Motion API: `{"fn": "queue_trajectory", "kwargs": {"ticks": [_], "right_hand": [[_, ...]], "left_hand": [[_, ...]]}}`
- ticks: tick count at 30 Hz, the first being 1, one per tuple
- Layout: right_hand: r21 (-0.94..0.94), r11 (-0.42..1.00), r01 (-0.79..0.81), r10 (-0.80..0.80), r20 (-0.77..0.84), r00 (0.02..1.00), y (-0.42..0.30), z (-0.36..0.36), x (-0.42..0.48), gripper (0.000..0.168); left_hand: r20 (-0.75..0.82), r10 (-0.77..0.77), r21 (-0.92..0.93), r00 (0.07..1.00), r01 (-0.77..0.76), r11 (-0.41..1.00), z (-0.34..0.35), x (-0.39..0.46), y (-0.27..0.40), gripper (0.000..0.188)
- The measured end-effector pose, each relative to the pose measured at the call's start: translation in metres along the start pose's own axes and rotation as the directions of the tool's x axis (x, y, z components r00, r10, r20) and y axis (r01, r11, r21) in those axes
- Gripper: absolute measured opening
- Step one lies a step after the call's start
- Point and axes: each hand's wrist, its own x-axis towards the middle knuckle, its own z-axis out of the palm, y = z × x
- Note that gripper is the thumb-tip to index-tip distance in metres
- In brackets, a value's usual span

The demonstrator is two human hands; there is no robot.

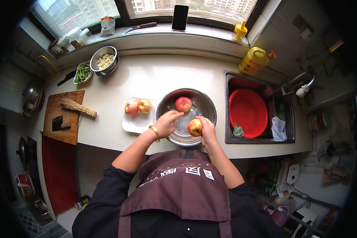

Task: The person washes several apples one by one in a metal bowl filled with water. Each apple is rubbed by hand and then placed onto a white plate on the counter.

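My right hand (208, 130) grips a red-and-yellow apple (194, 128) over the right front of a round metal basin (161, 117). My left hand (167, 122) hovers above the basin's left side, fingers apart and holding nothing. Water appears to cover the basin's bottom, where a redder apple (183, 104) sits toward the back. Just left of the basin, a white tray (136, 123) carries two more apples (137, 107), side by side near its back edge.
Right of the basin, the sink (227, 119) holds a red plastic basin (248, 113). A wooden cutting board (52, 110) at left bears a cleaver (58, 123) and a straw brush (77, 107). Behind these stand a metal bowl of garlic cloves (105, 61) and a dish of greens (83, 73).
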Motion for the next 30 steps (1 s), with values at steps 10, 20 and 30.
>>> {"fn": "queue_trajectory", "kwargs": {"ticks": [10,20,30], "right_hand": [[0.021,1.0,-0.002,0.001,0.035,0.999,-0.001,0.0,0.0,0.024],[0.001,1.0,-0.031,0.031,0.024,0.999,-0.005,0.001,0.0,0.023],[-0.008,1.0,-0.029,0.029,0.048,0.998,-0.002,0.0,0.0,0.023]], "left_hand": [[-0.156,-0.313,0.549,0.937,0.346,0.761,-0.079,-0.026,-0.12,0.061],[-0.169,-0.398,0.632,0.901,0.41,0.658,-0.074,-0.025,-0.137,0.055],[-0.243,-0.42,0.669,0.874,0.465,0.58,-0.06,-0.022,-0.166,0.059]]}}
